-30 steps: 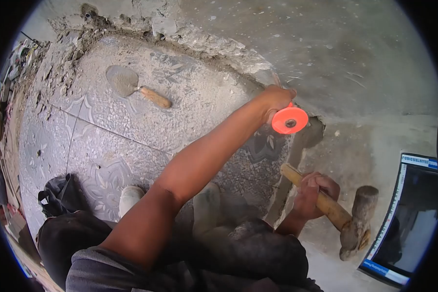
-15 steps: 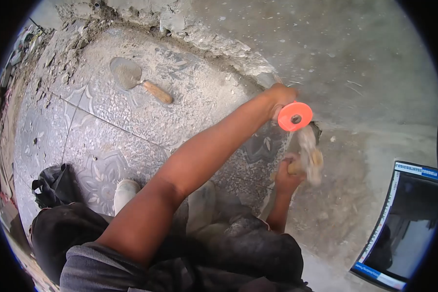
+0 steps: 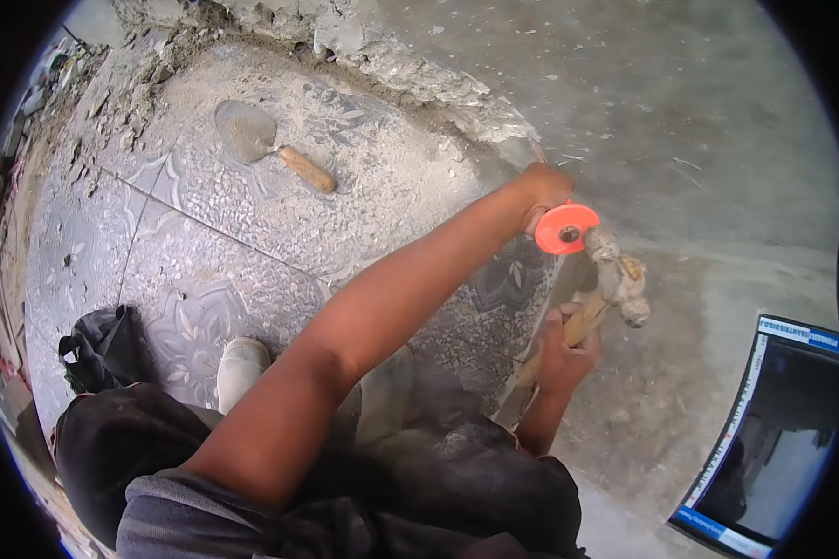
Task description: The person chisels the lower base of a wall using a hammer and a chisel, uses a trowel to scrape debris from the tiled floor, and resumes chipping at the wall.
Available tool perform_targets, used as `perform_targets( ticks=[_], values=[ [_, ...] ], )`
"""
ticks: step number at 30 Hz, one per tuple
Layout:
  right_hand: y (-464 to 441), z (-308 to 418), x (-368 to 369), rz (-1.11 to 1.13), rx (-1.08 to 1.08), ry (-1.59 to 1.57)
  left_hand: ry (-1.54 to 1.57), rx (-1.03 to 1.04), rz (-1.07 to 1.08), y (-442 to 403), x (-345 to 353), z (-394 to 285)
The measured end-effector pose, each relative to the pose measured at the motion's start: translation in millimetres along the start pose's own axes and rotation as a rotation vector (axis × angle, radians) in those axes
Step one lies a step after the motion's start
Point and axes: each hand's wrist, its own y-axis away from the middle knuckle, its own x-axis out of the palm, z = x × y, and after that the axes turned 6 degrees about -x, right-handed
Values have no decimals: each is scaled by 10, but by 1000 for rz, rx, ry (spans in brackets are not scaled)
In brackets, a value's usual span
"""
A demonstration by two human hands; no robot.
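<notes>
My left hand [image 3: 543, 189] is closed around a chisel with a round orange hand guard [image 3: 554, 240]. The chisel's metal struck end shows in the middle of the guard, while its blade is mostly hidden beyond my hand, towards the broken wall edge. In my right hand [image 3: 566, 363] is a hammer [image 3: 610, 277], gripped by its wooden handle. Its head, crusted with pale mortar, lies right beside the orange guard; whether it touches the chisel I cannot tell.
A trowel [image 3: 246, 132] with a wooden handle rests on the dusty patterned tiles [image 3: 196, 326]. Chipped masonry [image 3: 419, 84] and rubble run along the wall's foot. A black bag [image 3: 107, 349] lies at left, near my boots [image 3: 244, 368]. A dark glossy panel [image 3: 778, 429] stands at right.
The hammer was blurred by motion and a little lower left; its head now shows clearly, farther right. My right hand has shifted slightly right. My left hand and the chisel have hardly moved.
</notes>
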Motion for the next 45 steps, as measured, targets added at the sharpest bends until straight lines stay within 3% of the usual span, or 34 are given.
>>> perform_targets(
  ticks=[2,4,6,8,10,12,14,15,16,18,20,22,24,27,28,31,34,37,40,43,45],
  values=[
    [-53,326,-252,-2,-204,-295,6,-14,34,-82,28,102],
    [-116,492,-178,-154,-534,-510,33,-15,67,-121,-13,110],
    [-169,310,-15,-259,-784,-656,6,-60,16,-63,25,25],
    [-54,-583,152,23,-398,-139,25,-71,14,-19,92,-43],
    [-40,-654,137,181,-106,-65,86,-53,36,-27,119,-67],
    [-3,31,-25,236,112,-423,-234,10,132,-518,-31,16],
    [-92,365,-148,38,-289,-618,-242,-1,143,-557,21,72],
    [-161,427,-112,-54,-499,-723,-103,-33,80,-270,62,-7],
    [-176,385,-62,-130,-597,-708,40,-77,15,-87,65,-6],
    [-232,156,60,-304,-823,-672,23,-75,8,-81,64,-24],
    [-53,-487,89,42,-251,-100,18,-47,18,-60,95,-85],
    [-34,-483,58,143,20,66,-1,-31,34,-65,99,-66],
    [-87,268,-125,51,-2,-153,-269,-38,85,-282,-4,55],
    [-228,519,-173,-40,-568,-669,-166,-26,58,-271,59,39],
    [-223,358,-110,-27,-575,-525,-54,-32,23,-242,66,49],
    [-171,-482,157,-7,-598,-90,-233,42,59,-503,-40,125],
    [-16,-227,108,186,203,-88,-81,2,56,30,8,-18],
    [-25,291,-48,22,-175,-523,-7,-52,-28,91,57,-33],
    [-155,404,46,-244,-668,-689,5,-81,-35,-196,59,11],
    [-130,-758,213,67,-510,0,-65,-41,31,-218,38,-8],
    [-85,-347,121,119,-56,-132,-81,-16,117,-288,49,-2]
  ],
)
